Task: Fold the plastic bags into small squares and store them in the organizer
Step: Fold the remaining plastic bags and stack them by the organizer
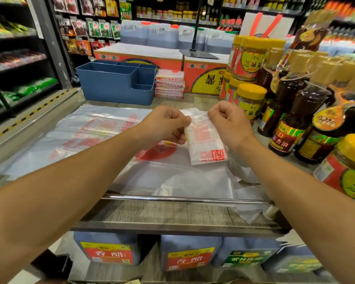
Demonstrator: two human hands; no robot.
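A folded plastic bag (205, 142), white with red print, hangs as a narrow strip above the shelf. My left hand (164, 124) pinches its upper left corner and my right hand (228, 121) pinches its upper right edge. Flat clear bags with red print (86, 138) lie spread over the shelf under my arms. The blue organizer (115, 83), with several compartments, stands at the back left. Just right of it sits a stack of folded bags (169, 84).
Jars with yellow lids (250, 99) and dark sauce bottles (295, 117) crowd the right side. An orange carton (203, 76) stands behind the stack. A metal rail (182, 198) runs along the shelf's front edge. Large jugs (109, 251) sit below.
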